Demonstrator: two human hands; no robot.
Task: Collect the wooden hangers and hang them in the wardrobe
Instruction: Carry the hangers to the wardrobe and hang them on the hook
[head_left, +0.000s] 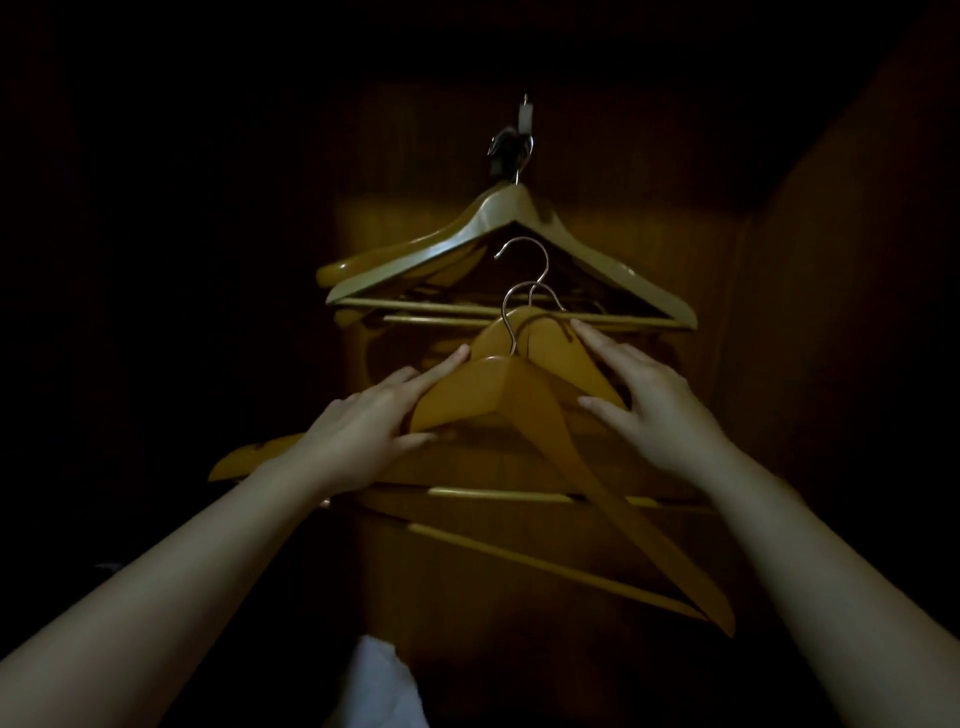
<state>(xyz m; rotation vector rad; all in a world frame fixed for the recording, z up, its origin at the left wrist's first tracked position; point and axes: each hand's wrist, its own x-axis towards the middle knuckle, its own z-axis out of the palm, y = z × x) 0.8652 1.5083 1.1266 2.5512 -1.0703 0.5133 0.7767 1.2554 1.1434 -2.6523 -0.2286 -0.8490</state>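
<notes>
Inside a dark wardrobe, several wooden hangers (511, 228) hang from a small metal hook (522, 140) on the back panel. Lower down I hold a bunch of wooden hangers (498, 395) with metal hooks pointing up. My left hand (374, 421) grips the bunch's left shoulder, thumb below and fingers on top. My right hand (644, 395) rests on the right shoulder, with its forefinger reaching toward the hook necks and its thumb pressed on the wood. The held hangers' metal hooks (524, 296) overlap the crossbars of the hung ones.
The brown wooden back panel (649, 218) fills the middle. A wooden side wall (841, 260) rises on the right. The left side is black and unreadable. Something white (379, 680) shows at the bottom between my forearms.
</notes>
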